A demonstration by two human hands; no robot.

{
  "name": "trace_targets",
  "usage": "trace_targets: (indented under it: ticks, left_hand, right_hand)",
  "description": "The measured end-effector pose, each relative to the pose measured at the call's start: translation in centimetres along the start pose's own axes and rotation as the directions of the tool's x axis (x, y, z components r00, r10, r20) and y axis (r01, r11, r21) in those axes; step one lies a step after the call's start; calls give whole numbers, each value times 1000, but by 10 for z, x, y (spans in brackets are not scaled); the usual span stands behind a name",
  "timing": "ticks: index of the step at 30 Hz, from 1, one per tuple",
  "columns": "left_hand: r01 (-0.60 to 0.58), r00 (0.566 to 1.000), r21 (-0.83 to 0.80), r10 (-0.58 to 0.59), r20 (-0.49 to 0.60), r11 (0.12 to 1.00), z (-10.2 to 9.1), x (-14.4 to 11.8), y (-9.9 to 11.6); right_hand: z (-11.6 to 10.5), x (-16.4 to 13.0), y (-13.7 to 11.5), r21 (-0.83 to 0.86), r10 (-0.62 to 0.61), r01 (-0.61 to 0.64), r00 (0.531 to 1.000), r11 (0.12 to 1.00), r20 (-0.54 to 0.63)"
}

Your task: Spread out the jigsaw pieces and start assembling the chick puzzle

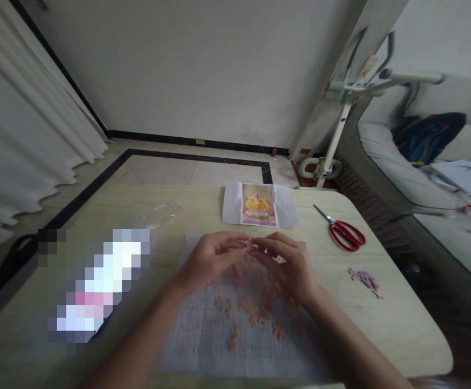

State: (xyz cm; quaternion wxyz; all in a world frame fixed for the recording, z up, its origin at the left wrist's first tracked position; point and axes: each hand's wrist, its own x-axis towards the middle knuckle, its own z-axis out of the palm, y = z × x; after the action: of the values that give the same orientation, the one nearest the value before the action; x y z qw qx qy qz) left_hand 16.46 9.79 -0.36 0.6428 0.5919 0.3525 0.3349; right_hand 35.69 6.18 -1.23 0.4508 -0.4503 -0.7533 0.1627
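My left hand [209, 258] and my right hand [294, 265] meet at the fingertips over the middle of the table. Small jigsaw puzzle pieces [250, 246] are pinched between them, though the exact join is too blurred to make out. Another light-edged puzzle piece [278, 260] shows under the right fingers. Below both hands, loose orange and pink puzzle pieces [255, 316] lie scattered on a large printed sheet of paper [195, 346]. Just beyond the hands sits a creased paper with a yellow cartoon picture [258, 205].
Red-handled scissors [347, 235] lie at the right, with a small heap of purplish puzzle pieces [367, 282] nearer me. A clear plastic bag [160, 213] and a pixelated bright object [106, 278] are on the left. A sofa [446, 237] stands beyond the table's right edge.
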Motion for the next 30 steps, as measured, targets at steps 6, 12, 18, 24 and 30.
trace_targets:
  ticks: [6, 12, 18, 24, 30]
  left_hand:
    - [12, 999, 8, -12, -45, 1000, 0, 0, -4]
    - [4, 993, 82, 6, -120, 997, 3, -2, -5]
    - [-29, 988, 152, 51, -148, 988, 7, -2, -4]
    - [-20, 987, 112, 38, -158, 993, 6, -2, -5]
    - [-32, 971, 107, 56, -234, 994, 3, 2, 1]
  right_hand:
    - [3, -1, 1, -5, 22, -22, 1000, 1000, -21]
    - [1, -1, -1, 9, 21, -20, 999, 1000, -29]
    - [1, -2, -1, 1, 27, -27, 999, 1000, -29]
    - [-1, -1, -2, 9, 28, -28, 1000, 1000, 0]
    - [-18, 10, 33, -335, 217, -279, 953, 900, -209]
